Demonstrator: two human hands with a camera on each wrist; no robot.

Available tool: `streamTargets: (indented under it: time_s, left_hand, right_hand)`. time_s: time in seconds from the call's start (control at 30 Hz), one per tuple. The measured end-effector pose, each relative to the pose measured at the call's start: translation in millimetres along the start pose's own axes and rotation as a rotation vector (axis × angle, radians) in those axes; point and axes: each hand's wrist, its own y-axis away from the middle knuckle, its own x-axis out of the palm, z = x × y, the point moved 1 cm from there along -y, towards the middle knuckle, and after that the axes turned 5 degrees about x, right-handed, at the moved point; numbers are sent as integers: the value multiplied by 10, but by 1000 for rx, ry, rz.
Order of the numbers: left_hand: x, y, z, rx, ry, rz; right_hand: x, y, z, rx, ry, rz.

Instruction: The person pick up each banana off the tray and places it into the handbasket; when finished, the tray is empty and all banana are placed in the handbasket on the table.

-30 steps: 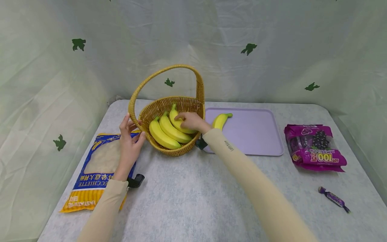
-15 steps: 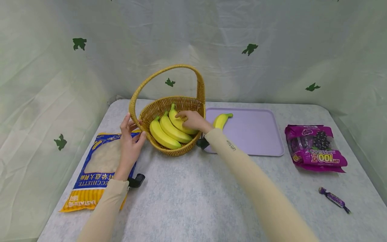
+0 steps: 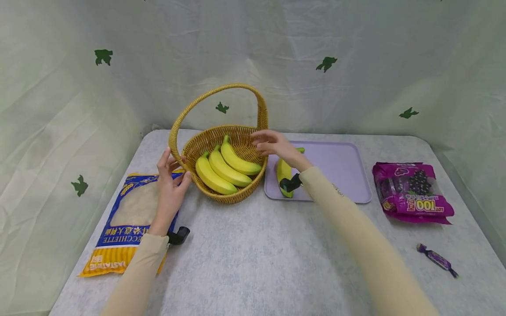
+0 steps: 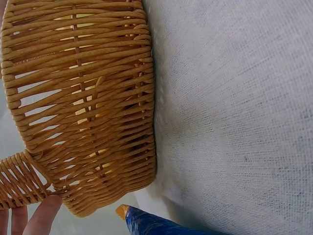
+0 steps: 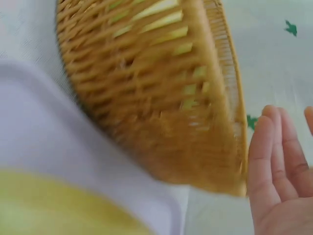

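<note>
A wicker basket (image 3: 226, 199) with a tall arched handle holds three bananas (image 3: 221, 169) side by side. At the left foot of the handle, my left hand (image 3: 169, 188) grips the basket, its thumb at the rim and other fingers behind the handle; the left wrist view shows its fingertips (image 4: 46, 208) against the weave. My right hand (image 3: 276, 145) is over the basket's right rim, fingers extended and holding nothing. Another banana (image 3: 283, 171) lies on a lilac tray (image 3: 332, 175) beneath the right wrist, partly covered by the wrist camera.
Under the left forearm lies a blue and yellow pasta bag (image 3: 130, 210). A purple candy bag (image 3: 411, 193) sits right of the tray, and one wrapped candy (image 3: 436, 260) lies nearer the front. Pale curtains (image 3: 276, 66) stand behind and beside the table.
My right hand has let go of the rightmost banana in the basket and moved up and right to the rim. The left hand and basket stay in place.
</note>
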Motion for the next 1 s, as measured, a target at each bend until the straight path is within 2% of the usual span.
streamTargets:
  time_s: [0.13, 0.23, 0.4, 0.67, 0.83, 1.0]
  left_hand:
    - [4, 1, -1, -1, -2, 0]
    - [10, -6, -79, -4, -1, 2]
    - [12, -23, -292, 1, 10, 5]
    - [9, -21, -351, 23, 16, 6]
    - [9, -24, -356, 27, 10, 9]
    - [11, -28, -338, 19, 22, 7]
  right_hand:
    - [-185, 100, -88, 3, -55, -45]
    - [-309, 179, -165, 22, -79, -81]
    - [-499, 329, -303, 52, -75, -138]
    - [-716, 528, -488, 102, -59, -205]
    - [-767, 590, -581, 163, 3, -201]
    - [-744, 621, -642, 224, 80, -150]
